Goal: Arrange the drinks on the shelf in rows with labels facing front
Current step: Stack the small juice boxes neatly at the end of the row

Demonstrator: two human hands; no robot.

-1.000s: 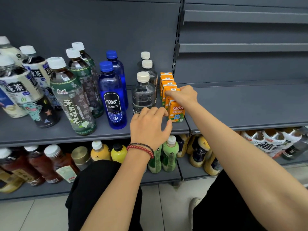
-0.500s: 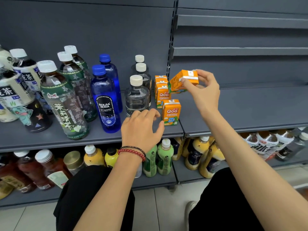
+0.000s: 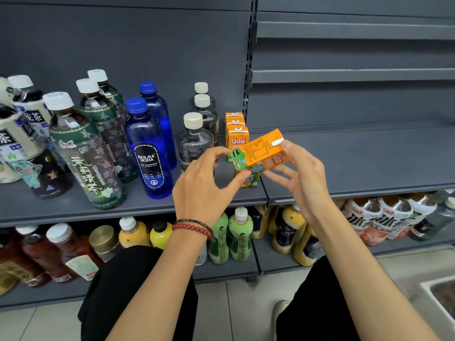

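Both hands meet on one orange juice carton (image 3: 264, 151). The right hand (image 3: 302, 173) grips it with the thumb on its top edge by the white straw packet and the fingers curled beneath. The left hand (image 3: 204, 183) pinches its green-printed end between thumb and forefinger. The carton lies tilted on its side in the air, just above the front of the grey shelf (image 3: 369, 158), its small-print side facing up.

On that shelf, from the far left, white-labelled tea bottles (image 3: 22, 134) stand crowded together. Next come three green-labelled tea bottles (image 3: 83, 153) in a leaning file, front label readable. Two blue soda bottles (image 3: 150, 153) stand one behind the other, the front label facing out. Three clear bottles (image 3: 194, 141) with pale caps line up behind the left hand. Beside them a short row of orange cartons (image 3: 236, 136) runs back to the shelf wall, and one more front carton (image 3: 251, 180) stands partly hidden under the held one.

Below, the lower shelf (image 3: 270, 264) carries mixed bottles, some fallen. A red bead bracelet (image 3: 192, 228) circles the left wrist.
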